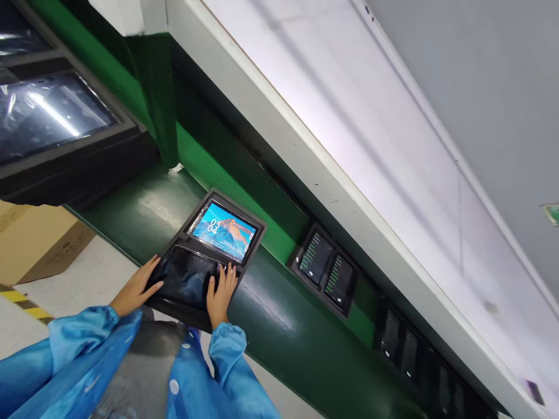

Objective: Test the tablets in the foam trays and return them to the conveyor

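A dark tray (201,315) on the green bench holds two tablets. The upper tablet (227,231) is lit, with a blue and orange mountain picture and the digits 05 04. The nearer tablet (187,274) has a dark, glossy screen. At its left edge is my left hand (135,289), open, thumb apart from the stretched fingers. My right hand (222,293) is also open, its outstretched fingers resting at the dark tablet's right edge, tips near the lit one. The undersides of both hands are hidden, and neither is seen wrapped around anything.
Along the green bench (271,302), another tray (351,302) with two tablets showing green lines stands to the right, and more trays lie beyond. At the left are stacked trays (65,154) with large screens, above a cardboard box (48,244). A white shelf edge (279,116) overhangs the bench.
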`<control>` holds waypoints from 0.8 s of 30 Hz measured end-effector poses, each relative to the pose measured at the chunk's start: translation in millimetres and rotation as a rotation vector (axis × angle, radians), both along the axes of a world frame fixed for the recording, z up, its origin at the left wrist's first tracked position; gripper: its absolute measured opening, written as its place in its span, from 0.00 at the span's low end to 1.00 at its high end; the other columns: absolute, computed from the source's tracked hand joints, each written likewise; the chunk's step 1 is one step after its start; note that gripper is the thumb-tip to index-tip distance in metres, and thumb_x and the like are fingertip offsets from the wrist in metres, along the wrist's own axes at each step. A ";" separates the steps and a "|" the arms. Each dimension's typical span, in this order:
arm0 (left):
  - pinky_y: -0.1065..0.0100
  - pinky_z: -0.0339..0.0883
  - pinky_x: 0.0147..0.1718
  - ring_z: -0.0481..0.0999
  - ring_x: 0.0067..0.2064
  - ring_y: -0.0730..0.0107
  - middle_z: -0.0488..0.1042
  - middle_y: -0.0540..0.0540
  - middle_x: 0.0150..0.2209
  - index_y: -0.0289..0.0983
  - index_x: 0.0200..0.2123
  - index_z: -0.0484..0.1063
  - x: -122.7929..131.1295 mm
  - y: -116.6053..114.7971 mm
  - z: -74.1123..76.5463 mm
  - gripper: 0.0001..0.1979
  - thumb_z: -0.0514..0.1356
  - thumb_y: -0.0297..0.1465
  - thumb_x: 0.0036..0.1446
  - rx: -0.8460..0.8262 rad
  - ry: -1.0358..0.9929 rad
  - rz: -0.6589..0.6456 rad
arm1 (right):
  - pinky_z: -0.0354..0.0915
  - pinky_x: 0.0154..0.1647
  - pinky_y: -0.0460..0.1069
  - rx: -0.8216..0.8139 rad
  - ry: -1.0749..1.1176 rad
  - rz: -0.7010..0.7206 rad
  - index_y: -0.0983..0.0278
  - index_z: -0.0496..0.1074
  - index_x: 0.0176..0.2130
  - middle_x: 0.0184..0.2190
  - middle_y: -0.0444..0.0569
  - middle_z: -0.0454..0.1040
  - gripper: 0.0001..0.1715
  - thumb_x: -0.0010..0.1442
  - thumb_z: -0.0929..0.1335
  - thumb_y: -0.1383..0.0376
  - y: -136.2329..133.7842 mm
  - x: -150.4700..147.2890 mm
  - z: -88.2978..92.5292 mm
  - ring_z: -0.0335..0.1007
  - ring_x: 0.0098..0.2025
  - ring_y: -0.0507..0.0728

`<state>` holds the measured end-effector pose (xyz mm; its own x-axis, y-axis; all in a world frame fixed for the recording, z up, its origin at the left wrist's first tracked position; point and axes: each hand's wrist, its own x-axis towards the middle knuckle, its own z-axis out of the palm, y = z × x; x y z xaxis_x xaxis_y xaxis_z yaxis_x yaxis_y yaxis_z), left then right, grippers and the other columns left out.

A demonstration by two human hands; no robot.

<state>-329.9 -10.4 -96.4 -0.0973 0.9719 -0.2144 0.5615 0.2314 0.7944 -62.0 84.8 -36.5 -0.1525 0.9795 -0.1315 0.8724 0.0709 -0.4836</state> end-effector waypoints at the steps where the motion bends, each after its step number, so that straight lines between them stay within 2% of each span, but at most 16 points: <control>1: 0.44 0.51 0.69 0.51 0.73 0.48 0.46 0.38 0.74 0.44 0.73 0.43 -0.5 -1.8 1.8 0.37 0.52 0.47 0.67 0.017 0.033 -0.014 | 0.49 0.69 0.72 0.012 -0.018 -0.018 0.62 0.65 0.66 0.72 0.60 0.53 0.27 0.72 0.59 0.60 8.2 1.6 0.3 0.40 0.75 0.67; 5: 0.40 0.48 0.69 0.45 0.74 0.45 0.43 0.40 0.75 0.46 0.72 0.50 -4.3 1.9 16.5 0.33 0.53 0.45 0.67 0.121 0.201 -0.121 | 0.46 0.69 0.73 0.011 -0.145 -0.007 0.61 0.69 0.63 0.74 0.60 0.46 0.25 0.72 0.59 0.59 72.3 -2.3 1.9 0.35 0.76 0.71; 7: 0.39 0.46 0.69 0.43 0.74 0.44 0.44 0.43 0.75 0.49 0.70 0.57 -7.5 3.4 25.3 0.30 0.53 0.45 0.66 0.151 0.259 -0.227 | 0.43 0.68 0.75 0.004 -0.211 0.079 0.58 0.67 0.65 0.74 0.59 0.47 0.25 0.71 0.61 0.60 113.5 -2.3 3.3 0.34 0.76 0.71; 9: 0.39 0.47 0.68 0.44 0.74 0.44 0.46 0.45 0.74 0.52 0.67 0.62 -9.9 2.1 32.3 0.27 0.54 0.44 0.66 0.154 0.282 -0.358 | 0.41 0.68 0.76 0.024 -0.247 0.091 0.56 0.65 0.66 0.74 0.57 0.46 0.26 0.71 0.61 0.61 150.3 2.1 5.6 0.33 0.76 0.71; 11: 0.38 0.46 0.68 0.47 0.74 0.44 0.50 0.46 0.73 0.54 0.66 0.63 -10.3 0.1 35.8 0.26 0.55 0.44 0.66 0.146 0.279 -0.489 | 0.42 0.67 0.75 0.043 -0.245 -0.037 0.62 0.66 0.66 0.74 0.60 0.45 0.27 0.71 0.59 0.60 174.9 9.8 9.0 0.33 0.75 0.72; 13: 0.38 0.45 0.69 0.50 0.73 0.46 0.55 0.47 0.72 0.56 0.65 0.65 -9.2 3.3 35.6 0.25 0.56 0.44 0.65 0.125 0.239 -0.632 | 0.44 0.67 0.74 0.063 -0.221 -0.164 0.68 0.63 0.66 0.73 0.65 0.46 0.30 0.71 0.57 0.59 181.5 18.4 12.7 0.34 0.75 0.73; 15: 0.40 0.44 0.69 0.54 0.72 0.50 0.61 0.49 0.69 0.57 0.63 0.67 -9.8 18.4 33.7 0.23 0.56 0.44 0.65 0.096 0.182 -0.755 | 0.47 0.67 0.73 0.082 -0.195 -0.210 0.70 0.62 0.67 0.72 0.68 0.48 0.32 0.72 0.56 0.58 168.4 26.5 14.7 0.36 0.75 0.72; 17: 0.41 0.41 0.70 0.55 0.72 0.52 0.63 0.49 0.68 0.56 0.60 0.70 -14.9 47.2 33.3 0.21 0.55 0.42 0.65 0.075 0.171 -0.767 | 0.48 0.67 0.71 0.096 -0.163 -0.193 0.70 0.63 0.66 0.72 0.67 0.50 0.31 0.72 0.55 0.57 138.2 33.4 12.7 0.37 0.74 0.71; 19: 0.39 0.38 0.70 0.50 0.73 0.50 0.60 0.49 0.70 0.54 0.59 0.72 -24.5 82.7 35.5 0.20 0.54 0.42 0.66 0.070 0.222 -0.603 | 0.49 0.67 0.70 0.100 -0.108 -0.180 0.69 0.64 0.64 0.71 0.67 0.51 0.31 0.72 0.55 0.56 97.8 37.9 6.5 0.37 0.74 0.70; 21: 0.38 0.35 0.70 0.42 0.75 0.47 0.53 0.47 0.73 0.49 0.62 0.70 -34.1 111.2 38.4 0.24 0.52 0.45 0.66 0.077 0.222 -0.329 | 0.50 0.68 0.69 0.091 -0.052 -0.174 0.70 0.66 0.62 0.70 0.67 0.53 0.30 0.72 0.55 0.57 56.8 37.9 -1.1 0.38 0.74 0.68; 23: 0.41 0.36 0.71 0.41 0.75 0.48 0.49 0.44 0.74 0.43 0.67 0.63 -37.9 120.4 38.5 0.31 0.51 0.48 0.65 0.069 0.139 -0.123 | 0.50 0.68 0.68 0.079 -0.015 -0.153 0.71 0.67 0.61 0.70 0.67 0.54 0.29 0.71 0.56 0.58 24.3 30.8 -6.2 0.39 0.74 0.68; 24: 0.44 0.39 0.71 0.43 0.75 0.48 0.50 0.42 0.73 0.41 0.69 0.60 -36.5 116.3 36.6 0.34 0.50 0.50 0.65 0.057 0.092 -0.068 | 0.50 0.68 0.68 0.067 -0.009 -0.126 0.70 0.68 0.61 0.70 0.66 0.55 0.28 0.71 0.56 0.59 13.3 24.2 -6.7 0.40 0.74 0.67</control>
